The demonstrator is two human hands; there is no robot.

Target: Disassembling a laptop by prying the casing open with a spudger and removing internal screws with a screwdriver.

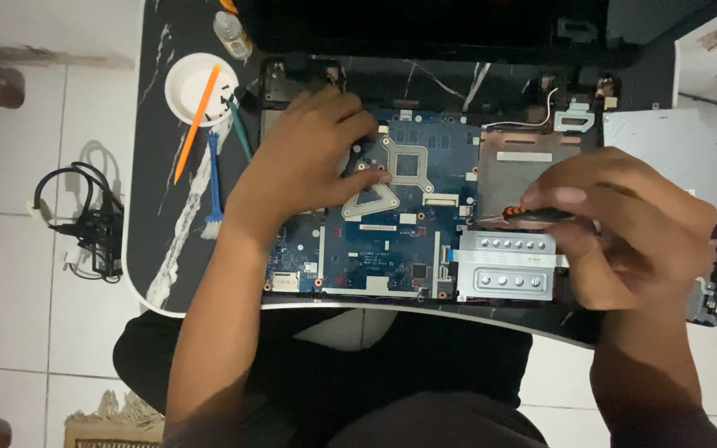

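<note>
An opened laptop base lies on a black marble-patterned table, its blue motherboard (392,241) exposed. My left hand (309,158) rests on the board's upper left, fingers touching the metal heatsink bracket (392,178). My right hand (616,224) grips a small screwdriver (533,215) with an orange-and-black handle; its tip points left at the board's right edge, just above a silver metal plate (504,265). The laptop's dark lid (425,29) stands behind.
A white round dish (188,91) sits at the back left with an orange pry stick (197,124) across it; a blue brush (213,187) and a small bottle (232,33) lie nearby. A removed silver panel (665,149) rests at right. Black cables (85,220) lie on the tiled floor.
</note>
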